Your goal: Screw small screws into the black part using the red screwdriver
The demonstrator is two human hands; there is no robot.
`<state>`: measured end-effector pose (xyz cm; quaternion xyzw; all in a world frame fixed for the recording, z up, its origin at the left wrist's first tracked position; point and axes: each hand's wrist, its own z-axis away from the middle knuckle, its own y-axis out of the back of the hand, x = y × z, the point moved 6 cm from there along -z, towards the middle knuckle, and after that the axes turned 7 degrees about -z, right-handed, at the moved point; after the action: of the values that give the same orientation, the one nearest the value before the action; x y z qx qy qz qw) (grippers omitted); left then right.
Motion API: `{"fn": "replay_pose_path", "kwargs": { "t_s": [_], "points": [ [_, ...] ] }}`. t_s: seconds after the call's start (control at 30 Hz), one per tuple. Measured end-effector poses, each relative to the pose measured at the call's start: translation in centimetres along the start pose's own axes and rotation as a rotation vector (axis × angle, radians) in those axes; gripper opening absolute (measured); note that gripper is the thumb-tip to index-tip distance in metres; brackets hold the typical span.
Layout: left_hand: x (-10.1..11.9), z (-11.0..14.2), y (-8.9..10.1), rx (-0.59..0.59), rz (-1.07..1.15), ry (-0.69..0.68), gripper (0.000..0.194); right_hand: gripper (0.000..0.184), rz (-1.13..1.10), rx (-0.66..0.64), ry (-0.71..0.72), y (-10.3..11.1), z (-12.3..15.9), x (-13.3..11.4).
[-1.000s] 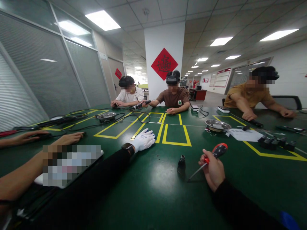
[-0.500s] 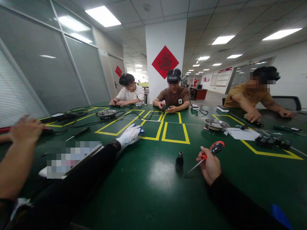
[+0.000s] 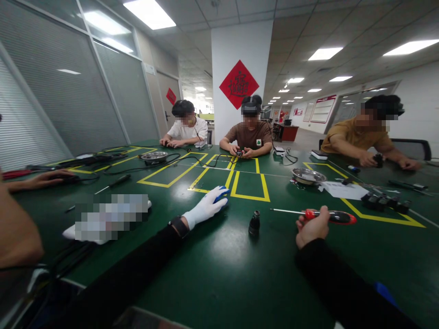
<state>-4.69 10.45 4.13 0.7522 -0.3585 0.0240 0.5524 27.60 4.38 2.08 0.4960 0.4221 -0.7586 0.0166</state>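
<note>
My left hand (image 3: 206,205) wears a white glove with blue fingertips and reaches over the green table (image 3: 219,283), fingers stretched forward. Nothing shows in its grasp. In my bare right hand (image 3: 313,227) is a screwdriver (image 3: 338,216) with a red and black handle; its thin shaft lies level and points left. Between the two hands a small black tapered part (image 3: 254,225) with a metallic top stands upright on the table, touched by neither.
Yellow tape (image 3: 252,198) marks rectangles. Left lie a white power strip (image 3: 109,224), partly blurred out, and another screwdriver (image 3: 120,181). Metal bowls (image 3: 308,176) (image 3: 154,157), a paper sheet (image 3: 343,190) and several black parts (image 3: 384,201) lie farther out. Co-workers sit around; a forearm (image 3: 15,219) is at left.
My left hand has moved right, toward the black part. My right hand has turned the screwdriver from tip-down to level. At far right, a co-worker has lifted a dark object.
</note>
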Motion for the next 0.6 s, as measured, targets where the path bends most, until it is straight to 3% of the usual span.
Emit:
{"fn": "replay_pose_path", "kwargs": {
  "t_s": [0.07, 0.17, 0.3, 0.43, 0.6],
  "points": [
    [1.4, 0.7, -0.4, -0.023, -0.082, -0.044, 0.045, 0.031, -0.008, -0.021, 0.047, -0.3, -0.2, -0.2],
    [1.6, 1.0, -0.5, 0.021, -0.08, -0.016, 0.045, 0.026, -0.013, -0.146, 0.023, -1.3, 0.1, 0.4],
    [0.4, 0.7, -0.8, 0.039, 0.182, 0.103, 0.043, 0.022, 0.027, -0.354, -0.159, -2.7, 1.5, 2.3],
    [-0.8, 0.7, -1.9, -0.023, 0.515, 0.28, 0.041, 0.023, 0.037, -0.536, -0.362, -3.5, 3.0, 3.6],
    [-0.7, 1.1, -1.6, -0.008, 0.624, 0.299, 0.047, 0.014, 0.023, -0.649, -0.458, -4.0, 3.9, 4.3]
  ]
}}
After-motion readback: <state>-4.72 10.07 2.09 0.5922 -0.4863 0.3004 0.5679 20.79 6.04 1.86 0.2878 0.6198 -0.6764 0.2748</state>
